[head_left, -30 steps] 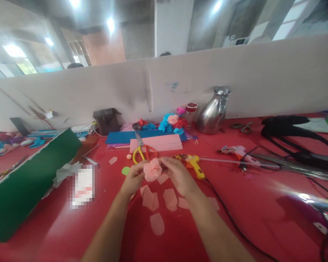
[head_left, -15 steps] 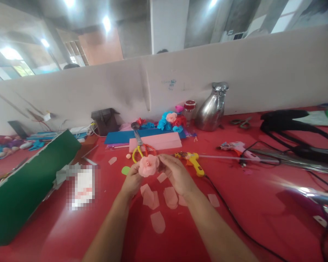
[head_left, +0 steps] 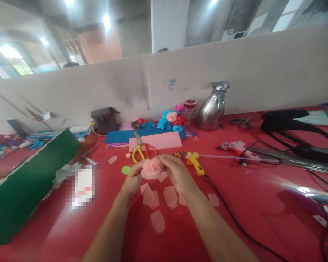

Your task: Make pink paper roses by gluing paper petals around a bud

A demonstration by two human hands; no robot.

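A pink paper flower [head_left: 152,169] with layered petals is held between both hands above the red table [head_left: 98,233]. My left hand [head_left: 133,179] is closed on its left side, with the fingers partly behind the petals. On the right edge, my right hand [head_left: 177,173] pinches the flower between thumb and fingers. Several cut pink paper petals [head_left: 171,197] lie beneath the hands, one single petal [head_left: 157,221] closer to me. Just beyond the flower are scissors [head_left: 139,149] with one yellow and one red handle.
A yellow glue gun [head_left: 196,163] lies right of my hands, its black cord running toward me. Folded pink paper [head_left: 166,142], blue paper [head_left: 117,137] and finished flowers [head_left: 171,120] are behind. A steel jug [head_left: 211,109] stands by the partition; a green board [head_left: 30,189] is at left.
The flower has turned and tipped in my hands, its centre shifting slightly right and down. Both hands keep hold of it, and the things on the table stay in place.
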